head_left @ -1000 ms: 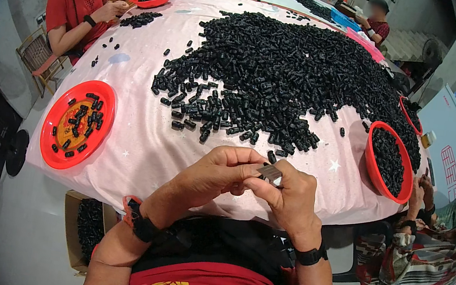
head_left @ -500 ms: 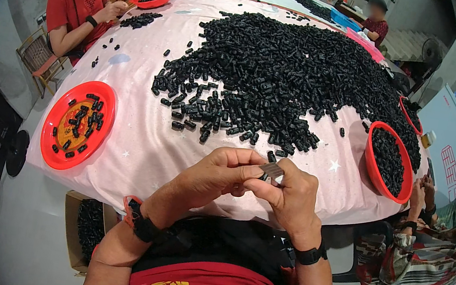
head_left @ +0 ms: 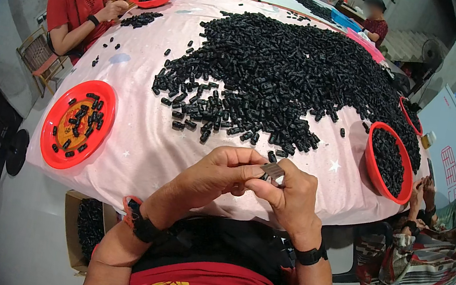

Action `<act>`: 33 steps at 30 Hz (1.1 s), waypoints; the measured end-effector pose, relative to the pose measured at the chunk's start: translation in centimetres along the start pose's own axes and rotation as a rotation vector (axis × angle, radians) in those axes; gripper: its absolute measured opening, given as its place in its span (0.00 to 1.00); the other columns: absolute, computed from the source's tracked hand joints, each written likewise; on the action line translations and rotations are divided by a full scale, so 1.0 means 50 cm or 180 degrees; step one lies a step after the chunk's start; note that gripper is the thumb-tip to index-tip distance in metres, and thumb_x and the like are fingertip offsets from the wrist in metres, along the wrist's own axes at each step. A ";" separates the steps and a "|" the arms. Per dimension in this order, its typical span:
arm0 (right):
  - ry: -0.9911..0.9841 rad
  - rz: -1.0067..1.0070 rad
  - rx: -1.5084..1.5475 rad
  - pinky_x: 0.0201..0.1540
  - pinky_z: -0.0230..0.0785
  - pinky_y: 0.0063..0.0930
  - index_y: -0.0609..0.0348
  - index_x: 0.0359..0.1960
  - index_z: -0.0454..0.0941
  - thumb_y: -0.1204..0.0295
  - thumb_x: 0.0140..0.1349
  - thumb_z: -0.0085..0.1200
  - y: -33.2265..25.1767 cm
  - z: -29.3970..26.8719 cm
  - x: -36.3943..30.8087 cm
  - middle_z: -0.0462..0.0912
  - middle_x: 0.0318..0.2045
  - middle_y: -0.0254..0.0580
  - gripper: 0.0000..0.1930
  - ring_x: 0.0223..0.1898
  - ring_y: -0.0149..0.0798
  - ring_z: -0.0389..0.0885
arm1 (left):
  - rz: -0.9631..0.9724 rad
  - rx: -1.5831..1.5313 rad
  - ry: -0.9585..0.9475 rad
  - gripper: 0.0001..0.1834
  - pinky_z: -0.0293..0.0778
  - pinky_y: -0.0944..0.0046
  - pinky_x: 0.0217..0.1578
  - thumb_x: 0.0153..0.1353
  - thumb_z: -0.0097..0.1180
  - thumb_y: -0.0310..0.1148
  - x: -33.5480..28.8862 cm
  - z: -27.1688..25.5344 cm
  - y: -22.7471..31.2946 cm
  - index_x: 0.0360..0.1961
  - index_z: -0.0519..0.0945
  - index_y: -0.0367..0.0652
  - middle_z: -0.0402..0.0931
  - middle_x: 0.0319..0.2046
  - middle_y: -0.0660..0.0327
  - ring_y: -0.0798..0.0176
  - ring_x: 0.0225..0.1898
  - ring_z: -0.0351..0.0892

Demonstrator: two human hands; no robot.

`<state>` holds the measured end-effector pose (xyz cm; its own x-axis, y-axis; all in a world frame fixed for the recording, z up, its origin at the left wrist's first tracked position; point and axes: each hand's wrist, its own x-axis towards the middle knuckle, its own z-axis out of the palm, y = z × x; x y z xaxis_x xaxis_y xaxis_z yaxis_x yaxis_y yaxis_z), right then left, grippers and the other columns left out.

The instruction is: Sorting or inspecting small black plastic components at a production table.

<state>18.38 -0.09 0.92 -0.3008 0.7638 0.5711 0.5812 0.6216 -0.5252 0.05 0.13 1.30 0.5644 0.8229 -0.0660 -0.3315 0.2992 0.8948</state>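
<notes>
Jutting from right grip (head_left: 293, 192): metal strip (head_left: 272, 171)

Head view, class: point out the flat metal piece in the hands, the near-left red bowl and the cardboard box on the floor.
Flat metal piece (head_left: 272, 171): head view, exposed flat face.
Red bowl (head_left: 54, 111): head view, bare inner wall.
Cardboard box (head_left: 70, 225): head view, left side.

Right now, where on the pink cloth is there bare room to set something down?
Bare pink cloth shows between the left red bowl and the black pile, and between the right hand and the right red bowl, around a white star. The pile crowds the middle and runs behind the right red bowl.
</notes>
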 end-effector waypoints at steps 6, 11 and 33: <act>-0.0031 0.0082 0.0041 0.16 0.65 0.30 0.59 0.20 0.72 0.46 0.49 0.63 0.004 0.001 -0.002 0.73 0.11 0.42 0.26 0.13 0.42 0.76 | 0.0019 0.0065 -0.0032 0.12 0.60 0.80 0.25 0.65 0.52 0.37 0.002 -0.002 -0.005 0.43 0.77 0.40 0.70 0.26 0.74 0.82 0.24 0.62; -0.0098 0.0002 -0.0120 0.16 0.65 0.30 0.59 0.20 0.73 0.48 0.49 0.64 0.001 0.000 -0.001 0.73 0.11 0.42 0.24 0.13 0.42 0.76 | 0.0005 -0.0047 -0.0018 0.12 0.60 0.80 0.25 0.65 0.53 0.37 0.003 -0.006 -0.007 0.43 0.77 0.41 0.70 0.26 0.74 0.82 0.24 0.62; -0.0294 0.0559 0.1656 0.35 0.68 0.20 0.63 0.41 0.78 0.73 0.60 0.55 -0.024 -0.023 0.017 0.82 0.29 0.37 0.10 0.31 0.24 0.77 | -0.0320 -0.0830 -0.0381 0.11 0.65 0.79 0.30 0.65 0.52 0.39 0.005 -0.028 -0.005 0.41 0.75 0.43 0.72 0.30 0.70 0.80 0.27 0.68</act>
<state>18.31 -0.38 2.77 -0.3117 0.8612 0.4014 0.1854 0.4695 -0.8632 -0.78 0.93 0.42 0.6841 0.7247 -0.0821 -0.4438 0.5029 0.7417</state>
